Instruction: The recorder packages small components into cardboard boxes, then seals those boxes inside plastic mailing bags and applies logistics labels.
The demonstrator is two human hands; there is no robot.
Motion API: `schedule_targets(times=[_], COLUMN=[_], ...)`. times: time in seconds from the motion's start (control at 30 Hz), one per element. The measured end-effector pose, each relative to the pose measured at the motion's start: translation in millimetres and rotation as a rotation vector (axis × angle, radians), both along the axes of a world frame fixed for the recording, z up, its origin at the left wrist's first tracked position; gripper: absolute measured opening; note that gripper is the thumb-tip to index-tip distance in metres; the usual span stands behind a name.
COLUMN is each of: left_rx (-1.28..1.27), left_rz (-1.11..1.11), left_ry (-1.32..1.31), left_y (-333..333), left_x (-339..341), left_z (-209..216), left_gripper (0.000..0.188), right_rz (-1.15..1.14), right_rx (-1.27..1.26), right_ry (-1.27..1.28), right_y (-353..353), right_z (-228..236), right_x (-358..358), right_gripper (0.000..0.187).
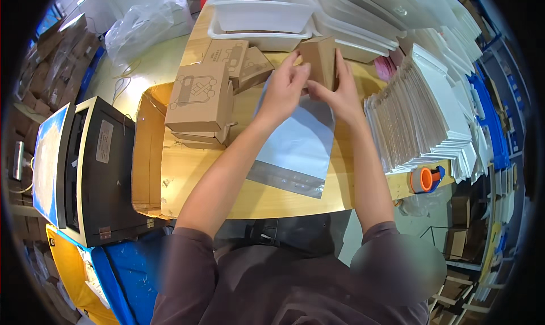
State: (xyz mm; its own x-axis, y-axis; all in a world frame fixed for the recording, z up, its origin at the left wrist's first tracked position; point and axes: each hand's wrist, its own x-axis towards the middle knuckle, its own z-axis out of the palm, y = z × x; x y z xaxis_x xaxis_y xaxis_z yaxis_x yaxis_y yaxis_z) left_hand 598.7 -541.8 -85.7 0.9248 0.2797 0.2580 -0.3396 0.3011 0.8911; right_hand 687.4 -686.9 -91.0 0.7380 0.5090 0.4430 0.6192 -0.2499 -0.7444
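Between my hands a small brown cardboard box (319, 55) is tilted up above the far part of the table. My left hand (283, 90) grips its left side, with the thumb near the lower edge. Along the box's right side lie the fingers of my right hand (340, 92), its thumb across the near edge. Beneath the hands, a pale grey-white plastic mailing bag (295, 146) lies flat on the wooden table, a darker strip along its near end. To the left, several brown boxes with line drawings (198, 95) are stacked and leaning together.
White plastic tubs (262, 15) stand at the far side. On the right are a thick stack of white padded mailers (409, 118) and an orange and blue tape dispenser (423, 180). An open carton (150, 154) and a black cabinet (105, 166) adjoin the table's left edge.
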Motion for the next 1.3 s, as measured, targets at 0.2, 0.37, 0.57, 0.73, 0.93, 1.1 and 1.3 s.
schedule_targets(times=[0.2,0.37,0.57,0.73,0.93,1.1,1.3], left_rx=[0.135,0.056,0.068,0.089,-0.002,0.082,0.018], left_rz=[0.046,-0.011,-0.118,-0.108,0.010,-0.032,-0.005], left_ry=[0.023,-0.046,-0.042,0.026,0.069,0.091,0.018], left_y=[6,17,21,15,29,30,25], left_x=[-1,2,3,2,0,-7,-5], left_z=[-4,-13,-13,-9,-15,-3,-5], left_gripper=[0.050,0.049,0.052,0.049,0.054,0.060,0.065], right_rz=[-0.010,0.045,-0.012,-0.019,0.106,0.107,0.133], right_rx=[-0.036,-0.008,-0.057,-0.087,0.043,0.139,0.195], right_ry=[-0.236,-0.165,-0.160,-0.139,0.070,0.162,0.128], right_y=[4,2,-3,-8,-15,-5,9], right_z=[0,9,9,9,11,11,11], right_x=[-7,-6,-1,-1,5,-5,-16], right_gripper=[0.104,0.097,0.093,0.076,0.079,0.071,0.063])
